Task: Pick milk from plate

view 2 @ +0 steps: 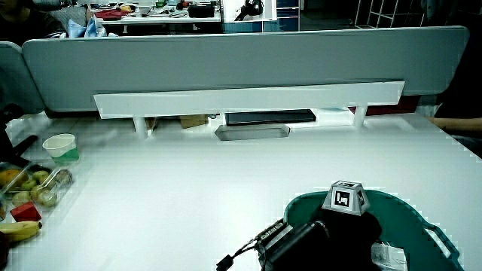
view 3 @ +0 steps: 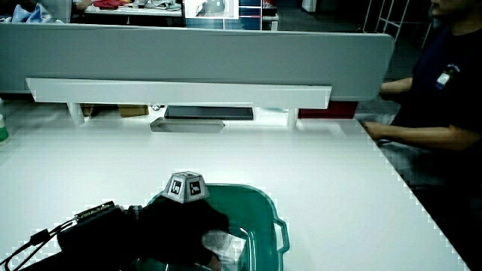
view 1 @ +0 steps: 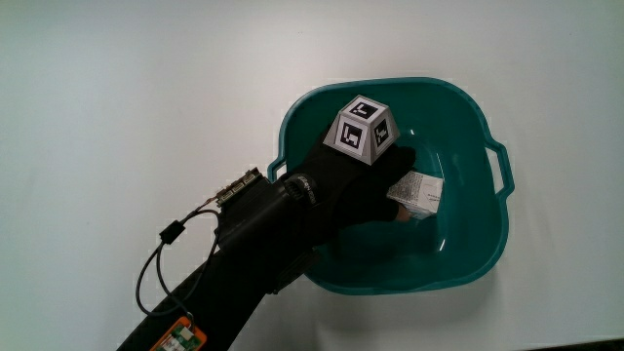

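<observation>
White desk (view 1: 146,88) under me, a grey low partition (view 2: 241,60) along its edge away from me, cluttered tables past that. In a side view a pale cup (view 2: 60,145) and a tray of fruit (view 2: 30,188) sit at the desk's edge. My hand (view 1: 366,180) is down inside the teal basin (view 1: 487,234), fingers closed around the small white milk carton (view 1: 421,192) lying on the basin's floor.

The hand (view 1: 366,180) reaches down into the teal basin (view 1: 475,244), forearm sloping back toward the person. Its fingers (view 1: 400,185) curl around the milk carton (view 1: 419,192), patterned cube facing upward
</observation>
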Action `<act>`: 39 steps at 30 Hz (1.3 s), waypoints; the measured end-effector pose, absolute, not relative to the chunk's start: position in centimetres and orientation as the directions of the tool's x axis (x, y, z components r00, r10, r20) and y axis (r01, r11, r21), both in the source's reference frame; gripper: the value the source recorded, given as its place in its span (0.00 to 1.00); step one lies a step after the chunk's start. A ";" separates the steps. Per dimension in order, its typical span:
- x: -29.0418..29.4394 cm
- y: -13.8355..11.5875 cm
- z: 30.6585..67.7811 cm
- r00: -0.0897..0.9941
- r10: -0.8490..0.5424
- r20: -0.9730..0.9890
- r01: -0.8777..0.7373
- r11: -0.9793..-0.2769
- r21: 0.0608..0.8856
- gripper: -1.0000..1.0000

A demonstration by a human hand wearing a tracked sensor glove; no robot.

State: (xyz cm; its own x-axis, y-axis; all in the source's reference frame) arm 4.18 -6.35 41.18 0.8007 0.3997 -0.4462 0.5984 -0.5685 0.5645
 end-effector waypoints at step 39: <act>-0.6 -6.6 33.3 0.739 0.525 -0.422 0.671 -0.631 0.389 1.00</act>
State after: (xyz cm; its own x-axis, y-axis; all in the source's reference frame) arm -0.63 -6.58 33.26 0.7387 0.5255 -0.4222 0.6712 -0.6311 0.3889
